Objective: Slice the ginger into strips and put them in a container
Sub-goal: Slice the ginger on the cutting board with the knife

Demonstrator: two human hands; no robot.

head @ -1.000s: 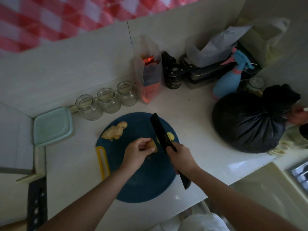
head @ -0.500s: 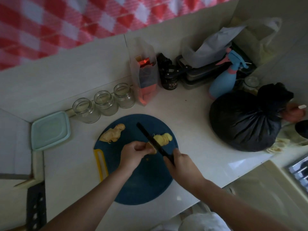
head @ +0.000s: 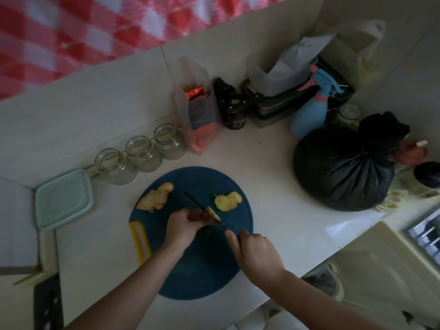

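Ginger piece [head: 212,213]: pinched at the centre of the blue cutting board [head: 202,270] by the curled left hand [head: 183,228].
Knife [head: 192,200]: gripped by the right hand [head: 256,252]. The blade, seen broadside 1 s ago, is now set edge-down against the piece.
Cut slices [head: 228,200]: 1 pile beyond the blade, uncovered since then.
Ginger lump [head: 156,197]: 1, uncut, at the board's left edge.
Lidded teal container [head: 63,198]: left of the board, judged unfilled.
Slicing is judged mid-course, and strips remain to be cut.

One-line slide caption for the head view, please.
Left hand steadies ginger piece on blue board while right hand slices with knife.
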